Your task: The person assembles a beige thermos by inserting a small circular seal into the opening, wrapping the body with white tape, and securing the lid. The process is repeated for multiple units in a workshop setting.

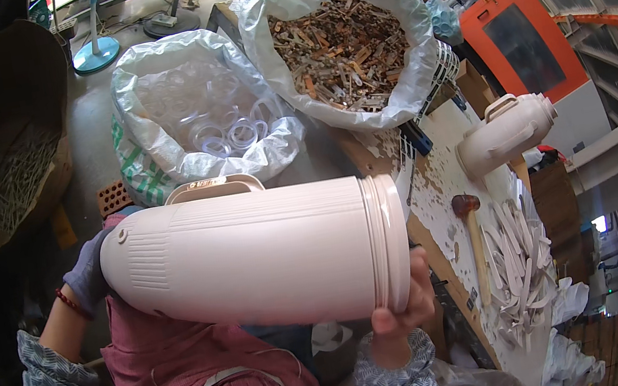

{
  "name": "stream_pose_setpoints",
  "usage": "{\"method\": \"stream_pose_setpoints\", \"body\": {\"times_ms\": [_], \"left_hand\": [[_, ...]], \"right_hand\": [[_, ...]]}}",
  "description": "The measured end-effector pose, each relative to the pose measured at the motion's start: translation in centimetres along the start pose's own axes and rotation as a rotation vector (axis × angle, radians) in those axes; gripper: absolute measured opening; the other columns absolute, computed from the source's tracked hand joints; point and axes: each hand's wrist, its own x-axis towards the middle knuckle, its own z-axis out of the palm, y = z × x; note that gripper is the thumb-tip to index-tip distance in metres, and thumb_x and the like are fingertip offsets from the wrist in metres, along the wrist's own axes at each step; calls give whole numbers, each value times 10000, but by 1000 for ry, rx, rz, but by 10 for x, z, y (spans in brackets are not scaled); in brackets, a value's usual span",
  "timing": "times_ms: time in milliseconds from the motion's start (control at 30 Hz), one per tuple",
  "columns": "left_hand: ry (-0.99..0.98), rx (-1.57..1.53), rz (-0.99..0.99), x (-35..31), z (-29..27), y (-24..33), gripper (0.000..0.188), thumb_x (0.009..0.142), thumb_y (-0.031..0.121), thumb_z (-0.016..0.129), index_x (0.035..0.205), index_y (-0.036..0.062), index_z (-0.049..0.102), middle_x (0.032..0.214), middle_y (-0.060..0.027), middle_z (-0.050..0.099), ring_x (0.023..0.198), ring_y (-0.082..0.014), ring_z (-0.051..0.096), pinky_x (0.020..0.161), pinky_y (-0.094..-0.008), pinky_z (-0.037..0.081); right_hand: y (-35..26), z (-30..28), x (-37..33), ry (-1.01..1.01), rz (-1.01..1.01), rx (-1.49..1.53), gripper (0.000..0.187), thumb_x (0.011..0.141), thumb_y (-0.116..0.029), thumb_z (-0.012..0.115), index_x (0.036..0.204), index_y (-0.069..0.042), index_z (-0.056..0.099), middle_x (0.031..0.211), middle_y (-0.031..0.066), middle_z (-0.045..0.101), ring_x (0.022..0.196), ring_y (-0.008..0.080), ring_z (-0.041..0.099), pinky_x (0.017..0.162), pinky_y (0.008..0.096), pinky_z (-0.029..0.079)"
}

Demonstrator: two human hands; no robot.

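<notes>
Hands were both on the pale pink thermos shell, which lay on its side across the person's lap, above the pink checked apron. The left hand, in a grey-blue glove, was cupped closed around the rounded, ribbed end at the left. The bare right hand was gripping the wide threaded rim at the right from underneath, thumb up against the edge. The shell's handle sat along its upper side, pointing away from the person.

Beyond it, a clear plastic bag of transparent rings stood just beside a bigger bag of brownish metal strips, the two touching. On the worn tabletop to the right lay a second thermos shell of the same colour, on its side, well apart from the held one. Near it lay a wooden-handled mallet, and just beside that a loose heap of white plastic strips. At the far left, a cardboard box held pale sticks.
</notes>
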Motion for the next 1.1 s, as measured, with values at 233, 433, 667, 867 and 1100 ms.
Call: {"method": "stream_pose_setpoints", "body": {"times_ms": [233,433,667,867,1100], "left_hand": [[439,18,257,38,-75,96,292,913,153,529,1153,-12,561,1099,-122,580,1020,-243,571,912,-336,457],[474,-322,247,33,-101,96,405,1000,275,412,1252,-30,501,1262,-148,497,1168,-247,493,1011,-365,392],[-84,-1147,-603,10,-20,-7,359,993,279,414,1172,26,595,1145,-132,652,988,-244,611,942,-343,468],[36,-494,151,46,-101,122,249,866,244,583,1036,81,661,1042,-127,666,883,-253,640,805,-379,498],[-129,402,704,69,-115,283,304,707,226,740,960,78,659,994,-152,632,831,-280,638,716,-406,488]], "right_hand": [[53,27,-77,356,706,122,372,917,-260,515,1120,45,577,985,125,608,881,219,579,797,363,470],[16,37,-25,589,923,537,364,962,-234,495,1203,37,529,1129,117,585,1018,188,567,862,330,475],[-32,-6,3,-19,-107,-12,351,675,-319,792,875,-49,690,763,95,607,639,266,542,696,437,550],[50,47,-77,80,1058,686,252,974,-273,483,977,-49,598,877,54,615,737,136,569,666,307,495],[99,39,-91,-659,648,127,262,962,-238,542,1104,-47,651,930,28,624,764,121,590,706,280,503]]}}
